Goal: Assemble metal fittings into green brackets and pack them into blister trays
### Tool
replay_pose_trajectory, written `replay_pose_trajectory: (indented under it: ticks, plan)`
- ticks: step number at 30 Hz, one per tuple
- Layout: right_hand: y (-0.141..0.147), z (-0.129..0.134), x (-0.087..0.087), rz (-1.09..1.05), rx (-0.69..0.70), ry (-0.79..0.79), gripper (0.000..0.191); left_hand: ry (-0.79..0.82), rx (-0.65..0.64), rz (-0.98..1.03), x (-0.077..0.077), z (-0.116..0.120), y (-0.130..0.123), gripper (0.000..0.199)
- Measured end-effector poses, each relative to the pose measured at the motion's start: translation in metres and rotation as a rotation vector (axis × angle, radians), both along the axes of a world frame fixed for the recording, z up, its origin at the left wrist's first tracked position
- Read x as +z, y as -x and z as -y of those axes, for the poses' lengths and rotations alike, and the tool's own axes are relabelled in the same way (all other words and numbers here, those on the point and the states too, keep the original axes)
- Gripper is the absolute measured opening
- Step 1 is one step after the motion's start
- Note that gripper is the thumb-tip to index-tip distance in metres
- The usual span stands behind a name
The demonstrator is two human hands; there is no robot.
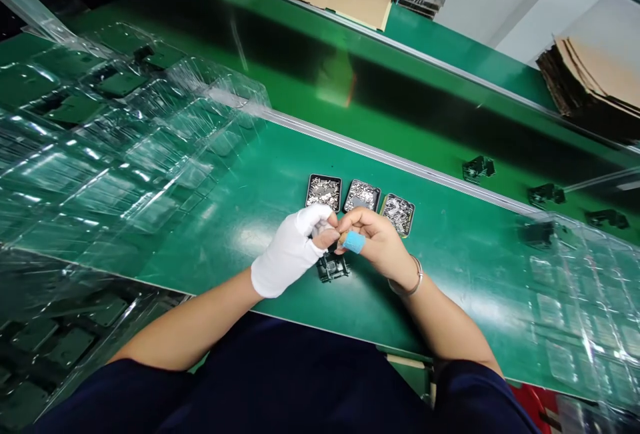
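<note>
Silvery small parts [325,191] fill three little trays [324,175] beyond my gloved left hand [295,247] and blue-banded right hand [377,241], fingertips pinched together on what I cannot tell, over a black component [334,270] on the green bench [465,287], which spreads back to a metal rail [400,166] between transparent plastic moulds [165,161].

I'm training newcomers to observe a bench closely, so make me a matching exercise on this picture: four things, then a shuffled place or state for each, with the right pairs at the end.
Column one
1. Left hand
2. Right hand
3. Three small trays
4. Dark part

Column two
A. Filled with small shiny pieces
B. Has a blue wrap on one digit
C. On the green worktop, nearer the body than the trays
D. In a white glove

Pairs: 1-D, 2-B, 3-A, 4-C
</note>
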State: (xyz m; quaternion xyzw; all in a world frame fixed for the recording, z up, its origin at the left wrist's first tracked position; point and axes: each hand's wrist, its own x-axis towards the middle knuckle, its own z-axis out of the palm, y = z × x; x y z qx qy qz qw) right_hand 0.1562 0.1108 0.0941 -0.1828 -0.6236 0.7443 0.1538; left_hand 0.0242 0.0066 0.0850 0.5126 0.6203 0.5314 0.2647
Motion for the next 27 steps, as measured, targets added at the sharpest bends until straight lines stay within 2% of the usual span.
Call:
replay_pose_trajectory:
  ticks: [4,8,10,14,15,17,19,22,24,27]
  plan:
    - [-0.002,-0.004,0.004,0.001,-0.047,-0.04,0.026,-0.143,-0.029,-0.245,0.002,-0.001,0.004,0.024]
    - [-0.002,-0.004,0.006,0.041,0.049,-0.047,0.025,-0.18,-0.046,-0.476,0.005,-0.004,0.009,0.028]
    - [-0.003,-0.004,0.007,0.069,0.072,-0.116,0.022,-0.166,-0.051,-0.517,0.004,-0.003,0.011,0.03]
    - [-0.009,-0.01,0.009,0.101,0.104,-0.206,0.018,-0.106,0.015,-0.406,-0.008,0.013,0.013,0.024]
    - [-0.011,-0.013,0.008,0.095,0.089,-0.198,0.019,-0.078,0.025,-0.38,-0.013,0.018,0.013,0.028]
    - [-0.018,-0.02,0.005,0.086,0.029,-0.178,0.02,0.008,-0.012,-0.385,-0.024,0.029,0.008,0.049]
    - [-0.024,-0.025,-0.001,0.092,-0.024,-0.161,0.021,0.134,-0.092,-0.415,-0.035,0.037,0.001,0.064]
    - [-0.034,-0.023,-0.017,0.12,-0.056,-0.188,0.02,0.29,-0.119,-0.344,-0.049,0.04,-0.012,0.056]
    - [-0.041,-0.017,-0.029,0.142,-0.062,-0.253,0.018,0.304,-0.087,-0.281,-0.055,0.038,-0.017,0.054]
    - [-0.048,-0.006,-0.041,0.151,-0.088,-0.299,0.016,0.273,-0.056,-0.297,-0.06,0.036,-0.02,0.07]
